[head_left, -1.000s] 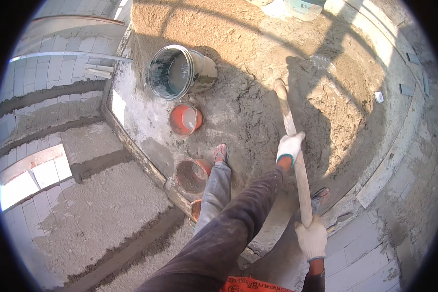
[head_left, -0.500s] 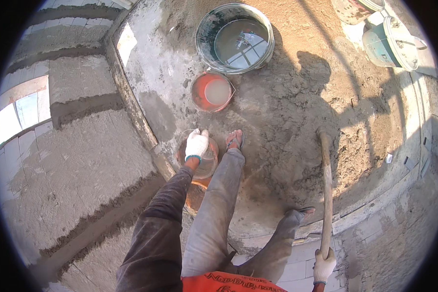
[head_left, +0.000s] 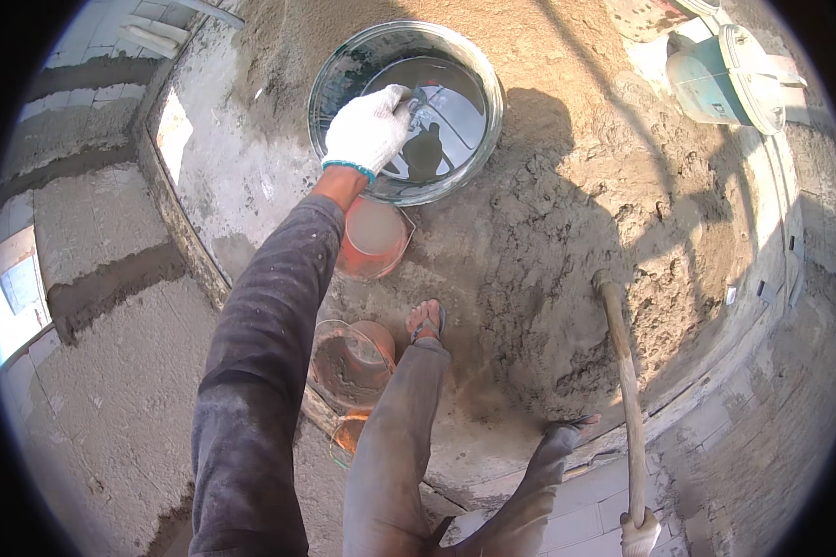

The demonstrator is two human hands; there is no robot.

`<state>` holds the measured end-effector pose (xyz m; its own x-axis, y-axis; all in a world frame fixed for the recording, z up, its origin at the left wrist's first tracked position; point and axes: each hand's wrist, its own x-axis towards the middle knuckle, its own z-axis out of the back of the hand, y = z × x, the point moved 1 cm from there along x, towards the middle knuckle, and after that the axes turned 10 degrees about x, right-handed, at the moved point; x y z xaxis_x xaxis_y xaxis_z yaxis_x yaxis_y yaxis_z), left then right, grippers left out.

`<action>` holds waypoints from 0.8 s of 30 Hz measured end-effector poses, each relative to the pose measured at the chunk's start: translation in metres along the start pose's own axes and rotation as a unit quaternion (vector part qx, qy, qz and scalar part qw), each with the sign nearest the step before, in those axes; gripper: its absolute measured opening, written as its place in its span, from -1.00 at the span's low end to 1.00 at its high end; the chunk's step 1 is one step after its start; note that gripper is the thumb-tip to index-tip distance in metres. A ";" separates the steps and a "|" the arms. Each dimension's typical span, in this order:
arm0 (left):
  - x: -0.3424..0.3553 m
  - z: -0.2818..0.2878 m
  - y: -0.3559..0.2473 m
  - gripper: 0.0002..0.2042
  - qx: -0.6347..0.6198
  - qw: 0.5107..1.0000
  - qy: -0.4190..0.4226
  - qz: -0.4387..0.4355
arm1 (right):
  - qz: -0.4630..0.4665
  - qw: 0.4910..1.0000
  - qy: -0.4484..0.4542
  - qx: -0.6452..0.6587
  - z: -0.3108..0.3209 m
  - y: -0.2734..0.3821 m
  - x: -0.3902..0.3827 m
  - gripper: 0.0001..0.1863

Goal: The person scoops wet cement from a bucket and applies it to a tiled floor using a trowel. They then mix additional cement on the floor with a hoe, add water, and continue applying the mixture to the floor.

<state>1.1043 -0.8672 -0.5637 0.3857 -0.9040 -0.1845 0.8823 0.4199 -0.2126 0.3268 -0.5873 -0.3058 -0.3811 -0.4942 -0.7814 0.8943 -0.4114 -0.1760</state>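
My left hand (head_left: pixel 370 133), in a white knit glove, reaches over a big round tub (head_left: pixel 330 65) holding grey water (head_left: pixel 469 121). Its fingers are curled closed around something small at the fingertips that I cannot make out. At the lower right, my gloved right hand (head_left: pixel 639 536) grips the end of a long wooden handle (head_left: pixel 626 390). The handle's far end meets the wet mortar (head_left: pixel 548 269), where its tool head is hidden. Just below the tub stands a red bucket (head_left: pixel 372 255) with cloudy grey liquid, partly covered by my left forearm.
An orange bucket (head_left: pixel 373 339) with grey residue stands left of my foot (head_left: pixel 425 320), beside a smaller orange container (head_left: pixel 351 432). A pale green bucket (head_left: pixel 715 84) lies tilted at the upper right. Sand (head_left: pixel 548 46) spreads behind the mortar. A raised edge (head_left: pixel 190 241) runs along the left.
My left hand has left the orange bucket and moved forward to above the water tub. My right hand still holds the wooden handle. The view has shifted slightly.
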 end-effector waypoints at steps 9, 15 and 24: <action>0.172 -0.095 -0.002 -0.56 0.187 0.975 0.076 -0.096 | 0.075 0.992 -0.091 0.035 -0.011 -0.007 0.000 -0.18; 0.168 -0.097 -0.008 -0.63 0.273 0.942 0.153 -0.125 | -0.015 0.999 -0.037 -0.013 -0.003 0.017 0.000 -0.27; 0.055 -0.044 0.048 -0.75 0.240 0.944 0.081 -0.209 | -0.015 0.993 -0.084 0.083 -0.021 0.016 0.013 -0.64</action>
<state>1.1561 -0.8937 -0.6263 -0.0359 -0.9418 -0.3342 0.9839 -0.0919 0.1533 0.3414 -0.5844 -0.3309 -0.4526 -0.5958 -0.6635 0.8365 -0.5415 -0.0844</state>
